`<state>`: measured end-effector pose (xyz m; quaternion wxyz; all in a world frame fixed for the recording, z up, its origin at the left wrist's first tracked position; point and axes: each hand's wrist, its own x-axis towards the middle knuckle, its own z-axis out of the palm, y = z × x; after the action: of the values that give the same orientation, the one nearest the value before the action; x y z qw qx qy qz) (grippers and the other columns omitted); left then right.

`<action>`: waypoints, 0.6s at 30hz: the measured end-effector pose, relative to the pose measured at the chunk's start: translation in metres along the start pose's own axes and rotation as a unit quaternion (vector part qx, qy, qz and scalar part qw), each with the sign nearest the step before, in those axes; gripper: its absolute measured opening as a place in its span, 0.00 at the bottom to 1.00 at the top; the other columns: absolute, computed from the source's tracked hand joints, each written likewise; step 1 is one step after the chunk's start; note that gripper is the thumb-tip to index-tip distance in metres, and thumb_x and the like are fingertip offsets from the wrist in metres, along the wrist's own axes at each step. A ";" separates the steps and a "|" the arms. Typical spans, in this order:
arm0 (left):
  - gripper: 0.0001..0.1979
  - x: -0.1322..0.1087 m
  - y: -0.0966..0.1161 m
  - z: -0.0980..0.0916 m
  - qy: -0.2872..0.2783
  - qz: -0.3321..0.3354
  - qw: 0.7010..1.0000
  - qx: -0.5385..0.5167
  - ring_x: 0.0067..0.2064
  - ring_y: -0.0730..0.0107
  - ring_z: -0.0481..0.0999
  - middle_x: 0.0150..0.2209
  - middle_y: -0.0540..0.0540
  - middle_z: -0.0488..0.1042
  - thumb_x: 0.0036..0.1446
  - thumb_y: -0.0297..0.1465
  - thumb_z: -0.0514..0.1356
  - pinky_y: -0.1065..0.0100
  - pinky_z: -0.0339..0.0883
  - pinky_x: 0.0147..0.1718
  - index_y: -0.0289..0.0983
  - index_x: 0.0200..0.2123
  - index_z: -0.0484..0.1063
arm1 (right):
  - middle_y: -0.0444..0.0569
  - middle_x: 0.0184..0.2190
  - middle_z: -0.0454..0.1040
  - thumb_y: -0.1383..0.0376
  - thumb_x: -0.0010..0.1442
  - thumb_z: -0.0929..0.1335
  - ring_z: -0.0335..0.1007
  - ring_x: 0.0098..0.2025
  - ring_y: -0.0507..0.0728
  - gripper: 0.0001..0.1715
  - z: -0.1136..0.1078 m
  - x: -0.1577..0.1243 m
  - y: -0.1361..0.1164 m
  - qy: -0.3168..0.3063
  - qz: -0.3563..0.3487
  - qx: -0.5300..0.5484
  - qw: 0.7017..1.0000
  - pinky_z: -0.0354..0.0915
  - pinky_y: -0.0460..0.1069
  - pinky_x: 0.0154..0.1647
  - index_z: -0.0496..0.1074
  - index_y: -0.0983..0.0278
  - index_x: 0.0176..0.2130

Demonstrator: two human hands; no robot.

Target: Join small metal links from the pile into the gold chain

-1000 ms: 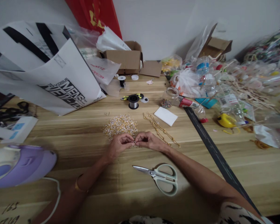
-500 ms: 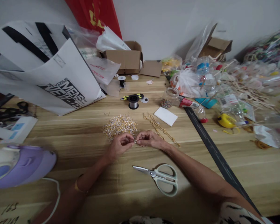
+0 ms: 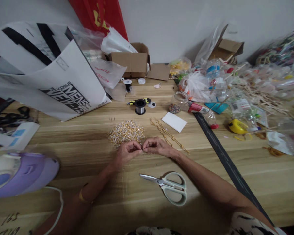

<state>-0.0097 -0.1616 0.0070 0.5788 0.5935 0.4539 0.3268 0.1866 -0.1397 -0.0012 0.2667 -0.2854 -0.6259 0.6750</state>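
My left hand (image 3: 129,151) and my right hand (image 3: 155,145) meet fingertip to fingertip over the wooden table. Both are closed in a pinch on one small shiny metal ring (image 3: 142,149), mostly hidden by the fingers. Just beyond my left hand lies a pile of small gold and silver beaded links (image 3: 126,132). Gold chains (image 3: 170,135) stretch across the wood past my right hand. Nearer to me, between my forearms, rest scissors (image 3: 167,187) with pale green handles, their blades together and pointing left.
A spool of silver wire (image 3: 140,107), a white card (image 3: 174,121) and a jar of beads (image 3: 177,102) stand farther back. On the left are a large paper bag (image 3: 63,81) and a purple-and-white iron-like appliance (image 3: 26,174). Plastic bottles and bags crowd the right.
The ring between my fingertips has turned from showing its round opening to a thinner edge. My left hand has shifted very slightly; the things on the table stay put.
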 end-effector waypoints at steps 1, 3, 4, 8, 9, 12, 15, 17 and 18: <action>0.09 0.000 0.001 0.000 -0.004 -0.012 1.000 -0.009 0.29 0.74 0.71 0.26 0.50 0.72 0.45 0.31 0.64 0.73 0.64 0.30 0.33 0.27 0.69 | 0.40 0.21 0.63 0.57 0.53 0.69 0.56 0.23 0.47 0.16 0.000 0.000 0.000 0.000 -0.001 0.002 1.000 0.54 0.42 0.24 0.70 0.69 0.32; 0.10 0.000 0.003 0.000 -0.020 -0.033 0.999 -0.031 0.29 0.74 0.71 0.26 0.50 0.72 0.44 0.31 0.65 0.73 0.64 0.30 0.33 0.28 0.68 | 0.41 0.21 0.64 0.57 0.53 0.69 0.56 0.23 0.47 0.15 0.000 0.000 0.000 -0.001 -0.001 0.006 1.000 0.54 0.42 0.24 0.70 0.69 0.32; 0.11 0.000 0.003 0.000 -0.029 -0.041 0.998 -0.042 0.29 0.74 0.72 0.26 0.50 0.72 0.43 0.31 0.66 0.73 0.64 0.30 0.33 0.28 0.68 | 0.41 0.22 0.64 0.57 0.53 0.70 0.57 0.24 0.47 0.15 0.000 0.000 -0.001 -0.001 -0.001 0.007 1.000 0.54 0.42 0.24 0.70 0.69 0.32; 0.12 0.001 0.000 0.001 -0.034 -0.039 0.997 -0.059 0.29 0.75 0.71 0.26 0.51 0.71 0.42 0.30 0.66 0.73 0.64 0.30 0.33 0.29 0.66 | 0.41 0.22 0.65 0.57 0.53 0.70 0.57 0.24 0.47 0.16 -0.001 0.000 0.000 0.001 0.004 0.003 1.000 0.54 0.42 0.25 0.70 0.69 0.33; 0.12 0.002 -0.001 0.001 -0.026 -0.032 0.998 -0.056 0.29 0.75 0.71 0.26 0.51 0.70 0.43 0.30 0.65 0.73 0.64 0.30 0.33 0.29 0.66 | 0.41 0.22 0.64 0.56 0.53 0.70 0.57 0.24 0.47 0.16 -0.001 0.000 0.001 0.001 0.004 0.002 1.000 0.54 0.42 0.25 0.70 0.68 0.33; 0.10 0.002 -0.003 0.001 -0.006 -0.005 1.000 -0.030 0.29 0.75 0.70 0.26 0.51 0.69 0.44 0.29 0.64 0.73 0.64 0.30 0.34 0.30 0.66 | 0.40 0.21 0.64 0.56 0.53 0.69 0.57 0.23 0.47 0.16 -0.002 0.000 0.003 0.002 0.005 0.004 1.000 0.55 0.42 0.25 0.70 0.68 0.33; 0.08 0.001 -0.002 0.003 0.007 0.016 1.000 0.016 0.28 0.75 0.69 0.25 0.52 0.67 0.46 0.28 0.62 0.73 0.63 0.29 0.34 0.28 0.65 | 0.41 0.21 0.64 0.56 0.53 0.69 0.57 0.23 0.47 0.16 -0.003 0.001 0.004 0.000 0.008 0.006 1.000 0.55 0.42 0.25 0.69 0.68 0.33; 0.06 0.000 -0.001 0.004 0.011 0.022 0.999 0.042 0.28 0.75 0.68 0.24 0.52 0.66 0.47 0.28 0.61 0.74 0.62 0.28 0.35 0.28 0.65 | 0.41 0.21 0.64 0.57 0.54 0.69 0.57 0.23 0.47 0.16 -0.003 0.001 0.004 -0.002 0.006 0.004 1.000 0.55 0.42 0.24 0.69 0.69 0.33; 0.06 -0.001 -0.001 0.004 0.011 0.026 0.998 0.050 0.27 0.75 0.68 0.24 0.53 0.66 0.48 0.29 0.60 0.74 0.62 0.28 0.35 0.28 0.65 | 0.41 0.21 0.64 0.57 0.54 0.69 0.57 0.23 0.47 0.16 -0.003 0.001 0.004 -0.002 0.005 0.001 1.000 0.55 0.42 0.24 0.70 0.69 0.33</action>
<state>-0.0067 -0.1639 0.0061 0.5346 0.6298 0.4604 0.3248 0.1887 -0.1372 -0.0056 0.2627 -0.2867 -0.6243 0.6776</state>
